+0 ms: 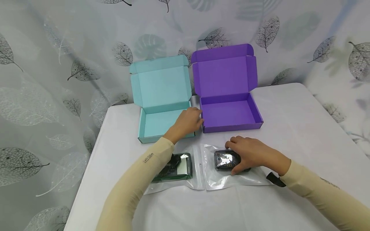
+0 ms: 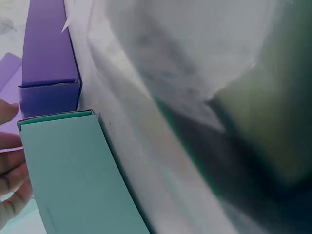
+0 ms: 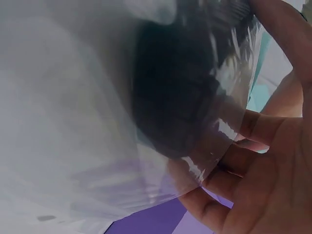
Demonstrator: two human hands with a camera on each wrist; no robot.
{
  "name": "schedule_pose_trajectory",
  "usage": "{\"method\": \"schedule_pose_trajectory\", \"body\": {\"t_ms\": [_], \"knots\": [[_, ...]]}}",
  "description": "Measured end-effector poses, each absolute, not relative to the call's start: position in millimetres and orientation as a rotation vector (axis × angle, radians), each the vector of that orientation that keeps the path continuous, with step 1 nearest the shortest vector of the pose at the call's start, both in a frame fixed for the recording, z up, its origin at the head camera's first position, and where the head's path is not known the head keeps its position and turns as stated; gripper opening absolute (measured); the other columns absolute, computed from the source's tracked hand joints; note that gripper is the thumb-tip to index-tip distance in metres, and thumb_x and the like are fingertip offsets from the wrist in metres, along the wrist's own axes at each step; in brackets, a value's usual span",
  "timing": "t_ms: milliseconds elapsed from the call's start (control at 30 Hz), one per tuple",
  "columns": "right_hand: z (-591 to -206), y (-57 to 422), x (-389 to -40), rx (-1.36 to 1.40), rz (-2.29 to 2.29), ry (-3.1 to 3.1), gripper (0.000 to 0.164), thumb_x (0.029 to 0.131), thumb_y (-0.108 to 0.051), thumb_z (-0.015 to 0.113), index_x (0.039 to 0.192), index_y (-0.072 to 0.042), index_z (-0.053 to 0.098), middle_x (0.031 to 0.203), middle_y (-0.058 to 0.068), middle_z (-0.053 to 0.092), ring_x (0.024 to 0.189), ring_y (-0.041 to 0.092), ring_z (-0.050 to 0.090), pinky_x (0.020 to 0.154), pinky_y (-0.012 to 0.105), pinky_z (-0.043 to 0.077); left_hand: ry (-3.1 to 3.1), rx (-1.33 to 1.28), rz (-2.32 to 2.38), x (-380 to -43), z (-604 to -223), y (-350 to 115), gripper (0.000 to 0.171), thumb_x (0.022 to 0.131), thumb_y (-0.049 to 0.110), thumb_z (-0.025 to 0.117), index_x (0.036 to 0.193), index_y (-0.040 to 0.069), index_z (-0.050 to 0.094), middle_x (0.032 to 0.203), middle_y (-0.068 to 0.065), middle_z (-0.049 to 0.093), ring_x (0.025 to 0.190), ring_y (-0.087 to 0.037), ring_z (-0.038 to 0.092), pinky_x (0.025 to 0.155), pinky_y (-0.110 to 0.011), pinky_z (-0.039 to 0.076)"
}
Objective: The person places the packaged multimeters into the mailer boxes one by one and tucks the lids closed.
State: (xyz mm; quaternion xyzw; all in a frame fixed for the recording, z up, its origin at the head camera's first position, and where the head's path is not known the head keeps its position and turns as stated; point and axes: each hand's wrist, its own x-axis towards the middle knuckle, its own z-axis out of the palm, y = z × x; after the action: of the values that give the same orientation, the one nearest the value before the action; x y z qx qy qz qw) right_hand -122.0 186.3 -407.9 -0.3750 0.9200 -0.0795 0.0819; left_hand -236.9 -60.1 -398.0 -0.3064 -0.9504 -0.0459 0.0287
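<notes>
The left hand reaches over the right wall of an open teal box, with its fingertips at the left wall of an open purple box. In the left wrist view, its loosely bent fingers show beyond the teal box; whether they touch the purple one I cannot tell. The right hand grips a clear plastic bag around a dark, shiny device, thumb on the near side and fingers on the far side. In the right wrist view, the bag lies against curled fingers.
Another clear bag lies left of the held one, containing a dark green device with a pale screen, partly covered by the left forearm. Both boxes have raised lids, near the back edge of the white-covered table. A leaf-patterned curtain hangs behind.
</notes>
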Motion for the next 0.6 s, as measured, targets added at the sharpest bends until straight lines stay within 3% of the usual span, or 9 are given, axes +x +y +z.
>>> {"method": "schedule_pose_trajectory", "body": {"t_ms": [133, 200, 467, 600], "knots": [[-410.1, 185.8, -121.6, -1.165, -0.229, 2.747, 0.086, 0.053, -0.071, 0.074, 0.113, -0.012, 0.056, 0.1, -0.002, 0.052, 0.086, 0.017, 0.052, 0.072, 0.041, 0.046, -3.025, -0.893, -0.215, -240.6, -397.5, -58.6, 0.045, 0.094, 0.035, 0.052, 0.129, 0.006, 0.053, 0.118, -0.008, 0.06, 0.11, -0.023, 0.054, 0.086, -0.04, 0.045], [-411.3, 186.0, -120.8, -1.18, -0.221, 2.742, 0.085, 0.053, -0.069, 0.075, 0.112, -0.011, 0.056, 0.1, -0.001, 0.051, 0.085, 0.017, 0.052, 0.071, 0.041, 0.046, -3.045, -0.889, -0.225, -241.1, -397.9, -57.5, 0.047, 0.094, 0.037, 0.053, 0.131, 0.008, 0.053, 0.117, -0.007, 0.06, 0.108, -0.022, 0.055, 0.085, -0.041, 0.045], [-413.7, 184.5, -118.2, -1.167, -0.255, 2.736, 0.069, 0.057, -0.057, 0.079, 0.107, -0.013, 0.06, 0.095, -0.005, 0.048, 0.082, 0.013, 0.048, 0.065, 0.037, 0.046, -3.055, -0.891, -0.264, -244.4, -401.4, -55.0, 0.047, 0.091, 0.046, 0.056, 0.121, 0.01, 0.059, 0.098, -0.002, 0.065, 0.091, -0.021, 0.061, 0.076, -0.042, 0.048], [-414.4, 183.5, -117.0, -1.151, -0.273, 2.754, 0.066, 0.059, -0.053, 0.078, 0.108, -0.013, 0.062, 0.097, -0.005, 0.051, 0.081, 0.012, 0.049, 0.066, 0.037, 0.046, -3.066, -0.886, -0.265, -245.4, -403.0, -56.1, 0.036, 0.091, 0.046, 0.056, 0.106, 0.014, 0.061, 0.084, 0.002, 0.062, 0.081, -0.018, 0.06, 0.07, -0.04, 0.047]]}}
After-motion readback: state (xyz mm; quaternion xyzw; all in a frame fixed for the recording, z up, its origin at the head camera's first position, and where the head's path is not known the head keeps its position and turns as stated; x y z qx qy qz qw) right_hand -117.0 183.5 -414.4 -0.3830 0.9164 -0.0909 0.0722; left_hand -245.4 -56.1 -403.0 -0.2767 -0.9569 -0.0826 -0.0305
